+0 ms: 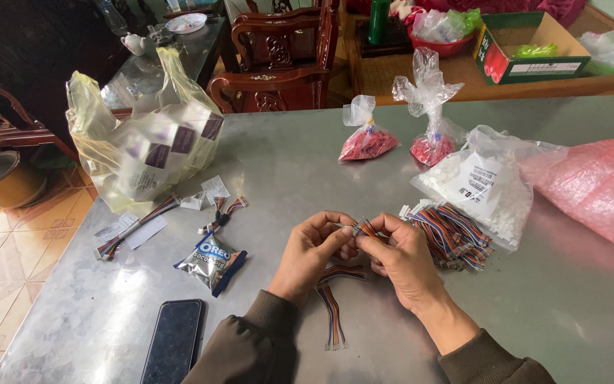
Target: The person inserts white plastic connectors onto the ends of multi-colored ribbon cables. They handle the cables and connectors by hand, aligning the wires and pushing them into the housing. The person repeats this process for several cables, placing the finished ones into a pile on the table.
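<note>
1. Rainbow-coloured ribbon cable [335,302] trails from the fingers down onto the steel table [307,163], its far end lying near the sleeves.
2. Left hand [312,254] pinches the cable's upper end, fingertips pressed together.
3. Right hand [401,257] pinches the same end from the other side, thumb and forefinger closed on the wires.
4. Just right of the hands, a heap of matching cables [456,233] touches a bag of white connectors [488,188].
5. Left, a snack packet [211,262] and a dark phone [173,341].
</note>
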